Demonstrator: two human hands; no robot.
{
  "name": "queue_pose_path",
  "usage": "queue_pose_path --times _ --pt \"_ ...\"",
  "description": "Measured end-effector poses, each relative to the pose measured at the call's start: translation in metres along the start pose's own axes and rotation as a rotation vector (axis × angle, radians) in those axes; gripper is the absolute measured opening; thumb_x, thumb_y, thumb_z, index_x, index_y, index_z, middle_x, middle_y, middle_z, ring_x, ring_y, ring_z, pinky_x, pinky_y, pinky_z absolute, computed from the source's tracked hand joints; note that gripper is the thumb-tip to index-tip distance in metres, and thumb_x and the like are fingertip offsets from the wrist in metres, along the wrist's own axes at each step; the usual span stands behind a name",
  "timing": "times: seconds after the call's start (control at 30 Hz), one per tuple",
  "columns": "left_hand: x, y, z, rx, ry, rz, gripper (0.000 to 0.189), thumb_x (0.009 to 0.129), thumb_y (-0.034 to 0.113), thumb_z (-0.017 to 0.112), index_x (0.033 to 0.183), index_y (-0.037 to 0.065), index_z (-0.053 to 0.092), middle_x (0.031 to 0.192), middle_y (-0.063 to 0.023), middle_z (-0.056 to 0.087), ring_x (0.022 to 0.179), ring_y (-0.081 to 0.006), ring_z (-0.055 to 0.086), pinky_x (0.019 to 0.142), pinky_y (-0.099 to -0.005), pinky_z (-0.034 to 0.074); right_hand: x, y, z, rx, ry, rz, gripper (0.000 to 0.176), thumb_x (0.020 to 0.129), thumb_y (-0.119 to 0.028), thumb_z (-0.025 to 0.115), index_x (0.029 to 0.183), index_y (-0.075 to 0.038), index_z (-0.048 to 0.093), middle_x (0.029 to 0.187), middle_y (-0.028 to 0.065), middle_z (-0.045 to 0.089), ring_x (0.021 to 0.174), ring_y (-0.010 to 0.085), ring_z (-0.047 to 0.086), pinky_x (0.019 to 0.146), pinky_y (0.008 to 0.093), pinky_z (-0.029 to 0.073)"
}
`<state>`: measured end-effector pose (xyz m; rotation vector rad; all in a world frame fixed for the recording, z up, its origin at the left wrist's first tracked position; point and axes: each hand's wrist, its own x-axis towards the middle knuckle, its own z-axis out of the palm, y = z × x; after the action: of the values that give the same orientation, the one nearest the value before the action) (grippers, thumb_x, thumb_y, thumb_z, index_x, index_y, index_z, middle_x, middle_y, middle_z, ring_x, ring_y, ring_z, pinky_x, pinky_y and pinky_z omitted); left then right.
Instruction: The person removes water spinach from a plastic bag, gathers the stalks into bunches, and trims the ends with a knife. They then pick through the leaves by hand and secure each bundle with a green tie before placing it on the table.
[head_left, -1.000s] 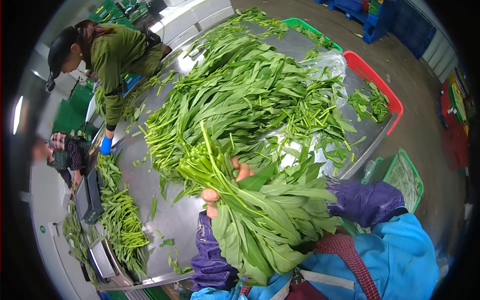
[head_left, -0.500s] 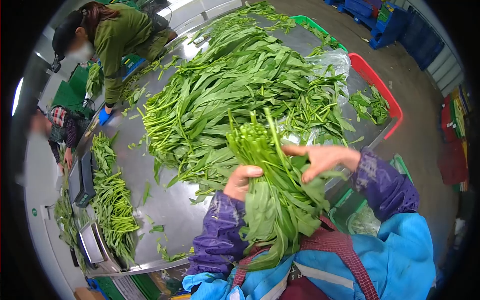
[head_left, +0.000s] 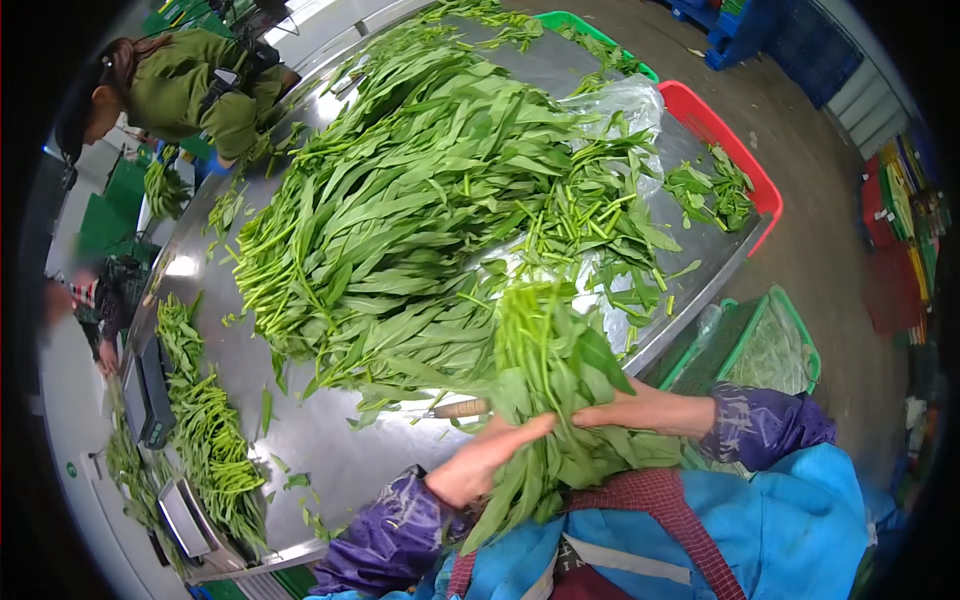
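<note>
A bunch of water spinach (head_left: pixel 545 370) is upright in front of my body, cut stems up and leaves hanging down. My left hand (head_left: pixel 495 455) is closed round its lower left side. From the other side my right hand (head_left: pixel 635 412) grips the leaves, its fingers partly hidden among them. Just beyond my left hand lies a wooden-handled knife (head_left: pixel 460 409) on the metal table (head_left: pixel 345 425). A large heap of water spinach (head_left: pixel 420 200) spreads over the table in front of the bunch, with short trimmed stems (head_left: pixel 590 215) at its right.
At the left edge are two scales (head_left: pixel 150 400) and a row of bunched greens (head_left: pixel 215 430). A red basket (head_left: pixel 725 140) and green crates (head_left: pixel 745 345) stand on the right. Two co-workers are at the far left, one in a green jacket (head_left: pixel 190 85).
Both hands have moved lower on the bunch, and my right hand has closed onto the leaves. The knife handle now shows. The co-worker in green has drawn an arm back.
</note>
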<state>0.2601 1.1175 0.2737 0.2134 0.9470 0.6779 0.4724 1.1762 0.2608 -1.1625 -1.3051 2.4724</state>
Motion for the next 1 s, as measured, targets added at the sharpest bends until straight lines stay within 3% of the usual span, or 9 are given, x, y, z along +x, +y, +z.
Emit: queue_pose_path --times 0.17,0.23,0.43,0.67,0.73,0.77,0.83,0.93,1.0 --pt "0.016 -0.022 0.012 0.126 0.157 0.287 0.048 0.077 0.008 0.066 0.118 0.0 0.043 0.11 -0.0096 0.054 0.101 -0.0184 0.052 0.084 -0.0315 0.045 -0.001 0.003 0.005 -0.09 0.2 -0.047 0.061 0.083 -0.024 0.062 0.131 -0.002 0.033 0.126 0.0075 0.046 0.115 0.016 0.042 0.098 0.0312 0.033" --pt "0.04 -0.032 -0.005 -0.381 0.131 -0.12 0.038 0.085 0.02 0.058 0.116 0.002 0.048 0.106 -0.0097 0.057 0.094 -0.0183 0.057 0.084 -0.0308 0.047 0.018 0.036 0.004 -0.007 0.177 -0.071 0.057 0.082 -0.024 0.063 0.127 0.001 0.038 0.122 0.0097 0.048 0.112 0.0161 0.044 0.096 0.0312 0.035" --pt "0.038 -0.046 -0.009 -0.151 0.023 0.133 0.038 0.089 0.028 0.051 0.119 0.003 0.049 0.111 -0.0081 0.057 0.095 -0.017 0.057 0.083 -0.0308 0.047 0.018 0.033 0.004 0.242 0.282 -0.011 0.047 0.081 -0.02 0.061 0.119 0.004 0.045 0.112 0.0125 0.054 0.101 0.0165 0.051 0.087 0.0299 0.041" --pt "0.03 -0.033 0.001 -0.146 0.08 -0.071 0.043 0.091 0.025 0.049 0.127 0.002 0.04 0.12 -0.0085 0.051 0.103 -0.0174 0.053 0.087 -0.0317 0.044 0.024 0.043 -0.001 0.101 0.297 0.044 0.049 0.083 -0.031 0.058 0.115 0.004 0.047 0.11 0.0167 0.055 0.103 0.0208 0.052 0.089 0.0323 0.041" --pt "0.061 -0.059 -0.039 0.485 -0.112 0.473 0.043 0.09 0.023 0.05 0.126 0.001 0.041 0.12 -0.0093 0.05 0.103 -0.0176 0.053 0.087 -0.0314 0.044 0.035 0.052 -0.002 0.005 0.351 -0.067 0.048 0.084 -0.033 0.057 0.113 0.004 0.049 0.106 0.0161 0.057 0.099 0.0215 0.054 0.086 0.0334 0.043" --pt "0.07 -0.064 -0.046 0.438 -0.024 0.165 0.039 0.089 0.025 0.051 0.12 0.001 0.047 0.114 -0.01 0.054 0.101 -0.0162 0.053 0.086 -0.0304 0.044 0.035 0.058 -0.003 -0.294 0.41 -0.254 0.047 0.084 -0.033 0.057 0.112 0.004 0.05 0.104 0.0159 0.058 0.098 0.022 0.055 0.083 0.0347 0.044" --pt "0.037 -0.037 0.01 -0.024 0.098 0.269 0.036 0.088 0.028 0.053 0.113 0.002 0.053 0.105 -0.0093 0.059 0.094 -0.0154 0.057 0.082 -0.0301 0.046 0.027 0.048 0.0 -0.201 0.32 -0.28 0.046 0.085 -0.033 0.055 0.114 0.003 0.049 0.108 0.0147 0.056 0.1 0.0226 0.053 0.086 0.0355 0.043" --pt "0.057 -0.022 -0.005 -0.287 -0.016 -0.24 0.036 0.087 0.029 0.055 0.111 0.002 0.054 0.101 -0.009 0.061 0.082 -0.018 0.062 0.072 -0.0311 0.051 0.033 0.01 0.009 0.035 0.544 0.269 0.042 0.088 -0.03 0.052 0.116 0.001 0.049 0.113 0.0124 0.054 0.103 0.0202 0.05 0.089 0.0346 0.04" --pt "0.05 -0.024 0.003 -0.003 0.093 0.081 0.039 0.087 0.032 0.053 0.113 0.002 0.053 0.102 -0.0097 0.061 0.084 -0.0181 0.061 0.072 -0.0315 0.051 0.027 0.023 0.0 -0.074 0.369 -0.095 0.041 0.088 -0.027 0.051 0.116 0.003 0.047 0.11 0.0136 0.055 0.101 0.019 0.05 0.088 0.0349 0.041"
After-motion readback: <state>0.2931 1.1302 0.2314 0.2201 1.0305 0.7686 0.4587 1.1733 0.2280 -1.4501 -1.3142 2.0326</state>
